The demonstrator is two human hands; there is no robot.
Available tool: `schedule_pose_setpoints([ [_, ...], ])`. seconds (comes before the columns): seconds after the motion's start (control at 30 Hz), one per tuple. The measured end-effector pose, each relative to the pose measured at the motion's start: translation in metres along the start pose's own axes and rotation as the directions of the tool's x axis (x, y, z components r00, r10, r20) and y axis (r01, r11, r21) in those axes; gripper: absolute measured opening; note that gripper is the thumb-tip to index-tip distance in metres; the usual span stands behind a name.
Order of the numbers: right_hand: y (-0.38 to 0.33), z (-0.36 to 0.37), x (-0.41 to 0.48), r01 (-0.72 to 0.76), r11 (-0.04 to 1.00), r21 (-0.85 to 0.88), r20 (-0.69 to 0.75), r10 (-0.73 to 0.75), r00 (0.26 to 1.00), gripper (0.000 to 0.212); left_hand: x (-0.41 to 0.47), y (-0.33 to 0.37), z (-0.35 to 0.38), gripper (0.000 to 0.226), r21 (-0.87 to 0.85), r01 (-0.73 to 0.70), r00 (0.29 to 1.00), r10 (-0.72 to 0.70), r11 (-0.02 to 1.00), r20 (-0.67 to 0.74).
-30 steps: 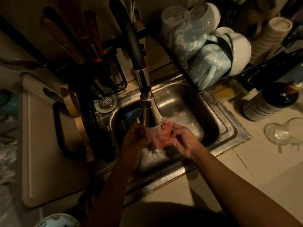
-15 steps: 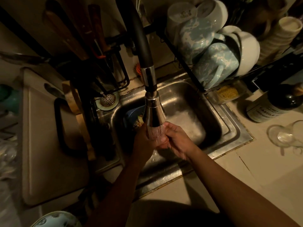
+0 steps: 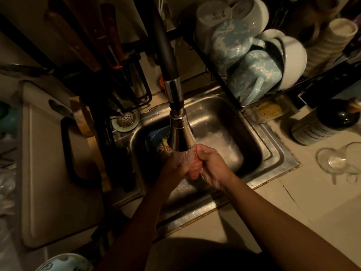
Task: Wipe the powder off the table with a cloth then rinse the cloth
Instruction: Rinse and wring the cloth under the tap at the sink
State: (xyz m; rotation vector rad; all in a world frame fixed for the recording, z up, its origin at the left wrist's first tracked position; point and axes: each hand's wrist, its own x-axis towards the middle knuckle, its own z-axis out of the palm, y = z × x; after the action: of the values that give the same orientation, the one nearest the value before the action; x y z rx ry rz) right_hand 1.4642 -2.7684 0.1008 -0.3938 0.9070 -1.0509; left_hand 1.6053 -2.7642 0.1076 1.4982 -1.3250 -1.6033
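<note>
A small pinkish-orange cloth [image 3: 193,169] is bunched between both hands under the spray head of the faucet [image 3: 181,135], with water running over it. My left hand [image 3: 174,166] grips its left side and my right hand [image 3: 212,166] is closed around its right side. Both hands are over the steel sink [image 3: 273,153]. Most of the cloth is hidden inside the fingers.
A blue bowl with food scraps [image 3: 156,139] lies in the sink's left part. A dish rack with mugs and bowls [image 3: 252,75] hangs over the back right. A dark bottle [image 3: 328,122] and an overturned glass [image 3: 340,161] stand right. A cutting board [image 3: 48,173] lies left; strainer [image 3: 126,119] behind.
The hands have closed tighter together on the cloth, so less of it shows than a second ago. They stay under the running water.
</note>
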Motion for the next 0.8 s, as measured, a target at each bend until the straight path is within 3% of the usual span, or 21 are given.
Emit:
schedule_pose_setpoints([
  [0.07, -0.003, -0.003, -0.001, 0.026, 1.000, -0.002, 0.042, -0.026, 0.999, 0.031, -0.002, 0.000, 0.000, 0.036, -0.002, -0.042, 0.997, 0.042, 0.999, 0.067],
  [0.17, -0.005, -0.006, -0.004, 0.039, 0.999, -0.036, 0.112, -0.035, 0.993, 0.022, -0.001, -0.005, 0.003, 0.041, 0.047, -0.042, 0.997, 0.045, 0.998, -0.068],
  [0.23, -0.003, -0.012, -0.005, 0.067, 0.985, -0.160, 0.144, -0.044, 0.989, 0.044, -0.001, -0.007, 0.007, 0.039, 0.047, -0.035, 0.987, 0.042, 0.998, -0.155],
  [0.4, 0.003, -0.019, -0.013, 0.180, 0.801, -0.571, 0.180, -0.092, 0.979, 0.041, -0.001, -0.009, 0.002, 0.021, 0.086, 0.004, 0.959, 0.021, 0.996, -0.284],
  [0.47, 0.005, -0.022, -0.011, 0.209, 0.737, -0.642, 0.146, -0.151, 0.978, 0.036, 0.000, -0.006, 0.001, 0.012, 0.060, 0.002, 0.960, 0.015, 0.998, -0.281],
  [0.57, 0.006, -0.019, -0.007, 0.213, 0.702, -0.680, 0.081, -0.217, 0.973, 0.019, 0.001, 0.004, 0.006, 0.015, -0.037, 0.017, 0.961, -0.027, 0.999, -0.277],
  [0.63, 0.005, -0.015, -0.006, 0.221, 0.705, -0.674, 0.037, -0.267, 0.963, 0.020, 0.002, 0.008, 0.010, 0.015, -0.073, 0.021, 0.956, -0.042, 0.997, -0.289],
  [0.8, -0.002, -0.008, -0.005, 0.153, 0.848, -0.507, -0.016, -0.187, 0.982, 0.021, 0.001, 0.008, 0.008, 0.017, -0.042, 0.034, 0.951, -0.045, 0.999, -0.305],
])
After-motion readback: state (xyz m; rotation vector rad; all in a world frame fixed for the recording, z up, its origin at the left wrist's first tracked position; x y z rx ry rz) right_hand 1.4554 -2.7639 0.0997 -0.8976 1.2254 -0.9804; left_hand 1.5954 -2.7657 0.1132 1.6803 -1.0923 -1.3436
